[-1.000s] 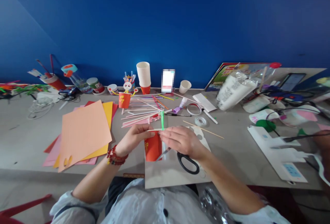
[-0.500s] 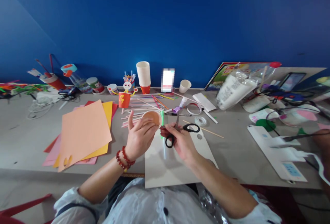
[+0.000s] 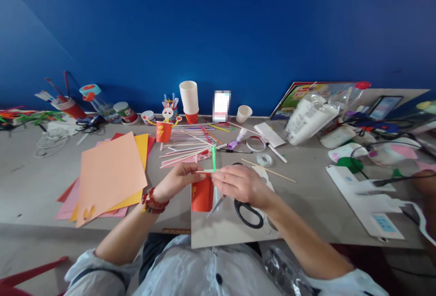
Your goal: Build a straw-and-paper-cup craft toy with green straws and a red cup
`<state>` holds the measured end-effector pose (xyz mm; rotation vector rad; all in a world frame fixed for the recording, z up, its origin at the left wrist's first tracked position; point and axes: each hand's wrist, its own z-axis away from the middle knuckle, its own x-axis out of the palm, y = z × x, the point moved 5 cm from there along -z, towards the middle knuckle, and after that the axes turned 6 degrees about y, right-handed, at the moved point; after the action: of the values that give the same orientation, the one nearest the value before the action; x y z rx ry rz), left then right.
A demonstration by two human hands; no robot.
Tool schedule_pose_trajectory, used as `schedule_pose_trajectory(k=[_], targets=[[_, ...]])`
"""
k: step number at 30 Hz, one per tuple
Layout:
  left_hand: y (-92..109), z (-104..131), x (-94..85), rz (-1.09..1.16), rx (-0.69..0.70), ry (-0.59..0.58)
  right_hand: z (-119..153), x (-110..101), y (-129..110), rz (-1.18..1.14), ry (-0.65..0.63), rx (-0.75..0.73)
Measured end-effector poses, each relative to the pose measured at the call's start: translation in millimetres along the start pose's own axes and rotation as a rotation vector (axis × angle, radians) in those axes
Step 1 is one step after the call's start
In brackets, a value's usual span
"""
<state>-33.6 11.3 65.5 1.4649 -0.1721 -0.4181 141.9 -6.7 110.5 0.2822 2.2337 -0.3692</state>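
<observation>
Upright above the white board (image 3: 218, 234) is a red paper cup (image 3: 201, 196) with yellow lettering. My left hand (image 3: 179, 178) pinches its rim from the left. At the rim's right side, my right hand (image 3: 242, 184) has its fingertips beside a green straw (image 3: 214, 157). A pair of black-handled scissors (image 3: 215, 206) is tucked in that same hand, blades pointing down and left. Whether the straw is fixed to the cup is hidden by the fingers.
Sheets of coloured paper (image 3: 112, 173) lie to the left. Behind the cup are many straws (image 3: 187, 137), a rabbit-decorated cup (image 3: 164, 132) and stacked white cups (image 3: 189, 96). Tape (image 3: 265, 159) and a thin stick (image 3: 282, 175) lie to the right, before a power strip (image 3: 361, 205).
The cup has turned from its open mouth facing me to upright and has come lower. My right hand has shifted to the rim, and the scissors now point downward.
</observation>
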Motion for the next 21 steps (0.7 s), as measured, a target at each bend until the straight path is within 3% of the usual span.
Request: schedule_pose_trajectory(k=[3, 6, 9, 13, 16, 18, 21], targets=[[-2.9, -1.2, 2.1, 0.016, -0.01, -0.004, 1.7, 0.0, 0.8, -0.027, 0.026, 0.045], [6.2, 0.6, 1.5, -0.251, 0.249, 0.173, 9.1, 4.6, 7.3, -0.112, 0.129, 0.205], [16.3, 9.4, 7.7, -0.529, 0.552, 0.381, 20.0, 14.7, 15.0, -0.315, 0.265, 0.488], [18.4, 21.1, 19.2, -0.781, 0.744, 0.572, 31.0, 28.7, 17.1, -0.644, 0.444, 0.856], [19.1, 25.1, 22.7, -0.775, 0.76, 0.552, 24.2, 20.5, 9.2, -0.546, 0.495, 0.746], [20.0, 25.3, 19.5, -0.633, 0.709, 0.51, 16.6, 13.0, 1.5, -0.391, 0.45, 0.55], [20.4, 24.2, 10.7, -0.45, 0.624, 0.559, 10.9, 10.4, -4.7, -0.255, 0.371, 0.355]])
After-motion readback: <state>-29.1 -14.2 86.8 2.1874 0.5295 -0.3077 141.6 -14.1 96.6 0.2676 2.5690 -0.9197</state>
